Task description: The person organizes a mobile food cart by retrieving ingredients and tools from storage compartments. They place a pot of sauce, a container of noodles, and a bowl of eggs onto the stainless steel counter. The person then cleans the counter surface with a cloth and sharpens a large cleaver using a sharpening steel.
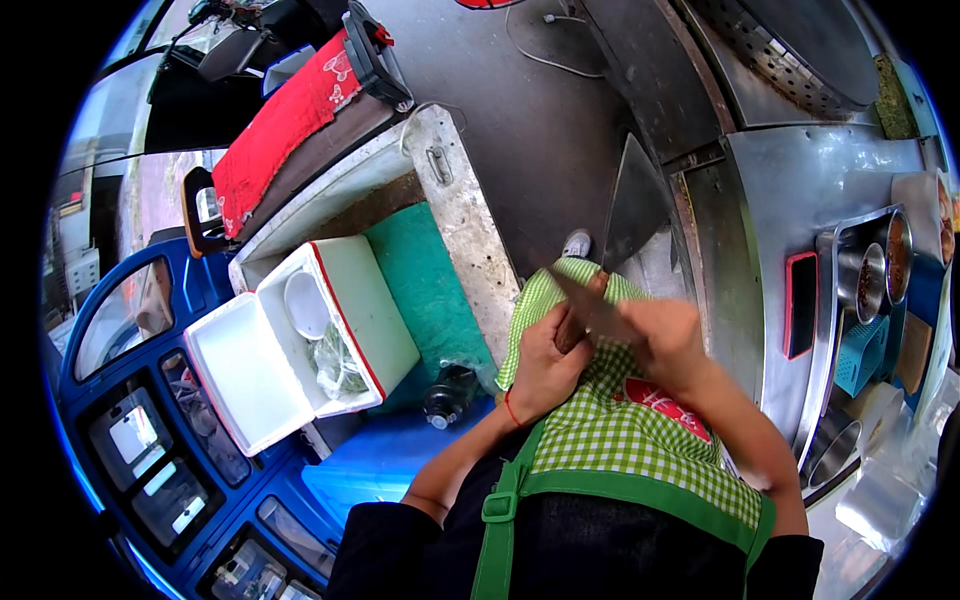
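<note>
Above my green checked apron, both hands are close together. My left hand, with a red string at the wrist, is closed round a brown elongated piece whose kind I cannot make out. A knife is gripped in my right hand, which is slightly blurred. Its dark blade points up and to the left, crossing over the brown piece. The knife's handle is hidden inside my fist.
On the left, an open white foam box holds a bowl and plastic bags, beside a dark bottle. To the right runs a steel counter with a red-edged phone, metal containers and a teal basket.
</note>
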Demonstrator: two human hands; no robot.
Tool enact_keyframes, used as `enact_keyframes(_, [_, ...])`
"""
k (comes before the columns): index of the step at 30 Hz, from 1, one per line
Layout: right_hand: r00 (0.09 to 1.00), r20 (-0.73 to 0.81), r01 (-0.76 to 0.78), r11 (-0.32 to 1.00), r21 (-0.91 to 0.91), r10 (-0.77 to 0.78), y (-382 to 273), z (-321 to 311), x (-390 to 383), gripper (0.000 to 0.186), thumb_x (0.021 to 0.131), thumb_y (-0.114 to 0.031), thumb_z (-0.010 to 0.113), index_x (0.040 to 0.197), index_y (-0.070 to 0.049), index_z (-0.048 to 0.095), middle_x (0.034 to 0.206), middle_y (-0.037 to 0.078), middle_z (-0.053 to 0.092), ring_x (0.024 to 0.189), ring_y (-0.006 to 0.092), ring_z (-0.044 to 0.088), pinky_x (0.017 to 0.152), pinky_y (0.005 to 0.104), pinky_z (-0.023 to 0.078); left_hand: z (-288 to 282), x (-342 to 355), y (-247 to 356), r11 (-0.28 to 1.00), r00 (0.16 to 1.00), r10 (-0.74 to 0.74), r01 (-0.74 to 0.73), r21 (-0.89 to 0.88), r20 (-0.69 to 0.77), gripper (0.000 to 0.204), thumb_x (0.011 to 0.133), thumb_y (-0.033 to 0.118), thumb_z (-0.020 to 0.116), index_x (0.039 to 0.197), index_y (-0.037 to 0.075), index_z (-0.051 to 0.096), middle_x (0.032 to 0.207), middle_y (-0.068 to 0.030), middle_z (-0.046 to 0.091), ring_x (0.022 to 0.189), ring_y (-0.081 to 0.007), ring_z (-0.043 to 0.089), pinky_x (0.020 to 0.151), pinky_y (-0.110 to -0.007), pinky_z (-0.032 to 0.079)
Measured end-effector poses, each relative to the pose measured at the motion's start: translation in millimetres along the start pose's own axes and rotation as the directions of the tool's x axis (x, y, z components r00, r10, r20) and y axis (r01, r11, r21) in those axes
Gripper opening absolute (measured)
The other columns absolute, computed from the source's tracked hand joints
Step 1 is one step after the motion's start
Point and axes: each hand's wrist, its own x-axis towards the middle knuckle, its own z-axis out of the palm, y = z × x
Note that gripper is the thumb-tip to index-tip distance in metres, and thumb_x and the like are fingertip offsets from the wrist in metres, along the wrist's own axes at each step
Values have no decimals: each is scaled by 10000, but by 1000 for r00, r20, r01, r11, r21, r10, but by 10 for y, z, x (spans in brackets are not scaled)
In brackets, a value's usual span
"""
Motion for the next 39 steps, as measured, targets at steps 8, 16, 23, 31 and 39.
enact_keyframes(8, [997, -70, 14, 999, -47, -18, -11, -52, 21, 123, 646, -27, 552, 766, -38, 534, 545, 56, 480, 454, 215, 501, 413, 314, 390, -40, -17, 215, 992, 996, 84, -83, 97, -10, 394, 719, -4, 544, 1108, -17, 483, 945, -169, 591, 790, -158, 580, 715, -271, 445])
enact_keyframes(16, [995, -14, 100, 984, -149, -103, -15, 5, -18, 144, 642, -68, 548, 785, -50, 545, 525, 27, 423, 443, 172, 477, 391, 310, 363, 26, 70, -10, 853, 949, 308, -308, 422, 69, 469, 724, 18, 519, 1186, 35, 442, 879, -103, 588, 665, -250, 585, 605, -301, 457])
enact_keyframes(23, [993, -55, 93, 985, -142, -102, -62, 26, 51, 172, 625, -34, 533, 797, -37, 542, 525, 41, 441, 445, 191, 483, 402, 306, 373, -5, 64, 49, 867, 923, 382, -340, 364, -46, 359, 658, 29, 563, 1009, 24, 490, 640, -82, 485, 546, -239, 488, 514, -321, 397])
enact_keyframes(31, [993, -56, 99, 984, -150, -108, -80, 26, 13, 166, 632, -36, 534, 798, -31, 540, 528, 41, 450, 447, 189, 488, 409, 298, 379, 2, 46, 6, 935, 950, 299, -273, 226, -90, 289, 709, 16, 541, 996, 4, 511, 718, -121, 548, 560, -267, 533, 521, -333, 417])
enact_keyframes(39, [994, 38, 109, 989, -104, -105, -190, 62, -35, 143, 643, -48, 539, 785, -34, 538, 541, 60, 468, 469, 228, 505, 417, 327, 397, 80, 45, -32, 908, 985, 170, -152, 391, -12, 332, 657, 14, 565, 985, -6, 524, 760, -150, 568, 598, -296, 559, 532, -329, 441])
